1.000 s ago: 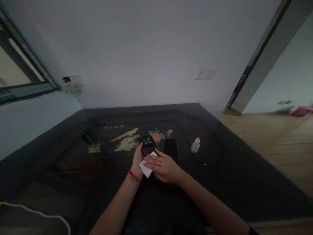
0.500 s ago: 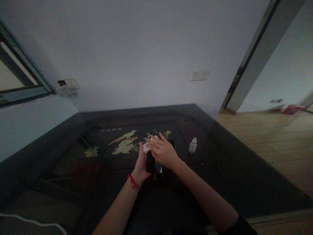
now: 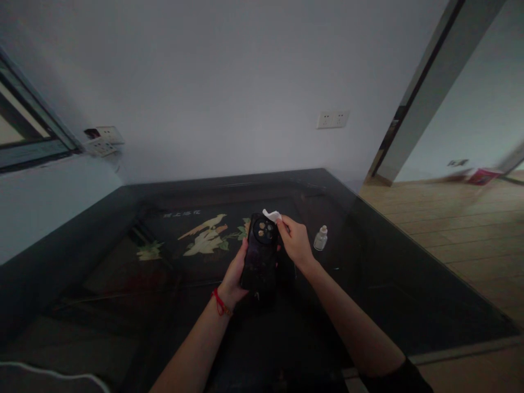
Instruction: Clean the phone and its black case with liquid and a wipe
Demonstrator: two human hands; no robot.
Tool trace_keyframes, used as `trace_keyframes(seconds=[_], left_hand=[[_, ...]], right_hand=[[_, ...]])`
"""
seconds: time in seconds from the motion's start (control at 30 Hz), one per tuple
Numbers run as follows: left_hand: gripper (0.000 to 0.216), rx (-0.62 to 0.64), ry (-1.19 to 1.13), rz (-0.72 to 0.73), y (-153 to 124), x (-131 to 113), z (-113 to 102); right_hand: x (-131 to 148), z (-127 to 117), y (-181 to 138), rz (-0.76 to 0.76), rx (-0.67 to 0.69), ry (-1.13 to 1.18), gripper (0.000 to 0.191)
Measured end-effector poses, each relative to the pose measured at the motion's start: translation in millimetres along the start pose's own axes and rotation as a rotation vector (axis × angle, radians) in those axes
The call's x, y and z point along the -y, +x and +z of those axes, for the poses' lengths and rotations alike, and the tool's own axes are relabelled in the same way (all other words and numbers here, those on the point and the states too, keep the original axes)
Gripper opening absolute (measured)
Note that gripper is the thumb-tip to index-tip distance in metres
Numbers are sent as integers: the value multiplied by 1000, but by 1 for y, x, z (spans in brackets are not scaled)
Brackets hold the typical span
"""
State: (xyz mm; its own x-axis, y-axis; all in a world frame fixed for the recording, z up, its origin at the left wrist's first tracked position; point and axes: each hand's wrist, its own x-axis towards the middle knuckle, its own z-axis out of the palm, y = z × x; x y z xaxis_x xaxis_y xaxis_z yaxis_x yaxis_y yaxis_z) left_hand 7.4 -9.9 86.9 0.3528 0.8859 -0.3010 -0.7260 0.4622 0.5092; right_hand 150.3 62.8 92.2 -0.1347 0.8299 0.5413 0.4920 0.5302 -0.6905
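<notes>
My left hand (image 3: 235, 275) grips a black phone (image 3: 260, 254) by its lower part, back side up, with its round camera ring showing at the top. A red string is tied round that wrist. My right hand (image 3: 295, 240) pinches a small white wipe (image 3: 272, 215) at the phone's upper right corner, beside the camera ring. Both hands hover above a dark glass-topped table (image 3: 368, 273) with a bird-and-flower inlay (image 3: 204, 234).
A small clear dropper bottle (image 3: 320, 238) stands on the table right of my right hand. A second dark flat device lies partly hidden under the held phone. Wall sockets (image 3: 332, 119) are behind; a window is at left, wooden floor and a doorway at right.
My right hand slid the wipe from the phone's lower part up over the camera, then lifted off to the upper right corner. The phone's back is now uncovered and tilted more upright.
</notes>
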Motion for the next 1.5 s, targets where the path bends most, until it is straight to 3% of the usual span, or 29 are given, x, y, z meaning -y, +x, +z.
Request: trace_keyframes(seconds=[0.1,0.2,0.53,0.83,0.97,1.13,1.23,1.37,1.5], left_hand=[[57,-17,-36,23,1,-1,-4],[56,-28,-62,40,2,0,-5],[45,-101,-7,26,2,8,1],[51,-103,-166,187,13,0,-11],[59,-79,-254,143,8,-10,-19],[58,-147,-217,142,6,-19,-29],[49,-140,-271,160,9,-15,-25],[41,-90,-348,187,11,-6,-18],[50,-88,-251,156,10,-14,-28]], right_hand=[[-1,4,-6,-11,-30,62,32],[2,9,-13,-130,-32,87,36],[-1,10,-15,-392,25,-34,40],[14,23,-33,-586,232,-73,37],[19,27,-40,-644,313,-50,36],[23,30,-45,-806,484,-23,36],[21,30,-40,-803,446,-68,36],[18,26,-32,-668,304,-151,37],[22,25,-37,-749,386,-76,38]])
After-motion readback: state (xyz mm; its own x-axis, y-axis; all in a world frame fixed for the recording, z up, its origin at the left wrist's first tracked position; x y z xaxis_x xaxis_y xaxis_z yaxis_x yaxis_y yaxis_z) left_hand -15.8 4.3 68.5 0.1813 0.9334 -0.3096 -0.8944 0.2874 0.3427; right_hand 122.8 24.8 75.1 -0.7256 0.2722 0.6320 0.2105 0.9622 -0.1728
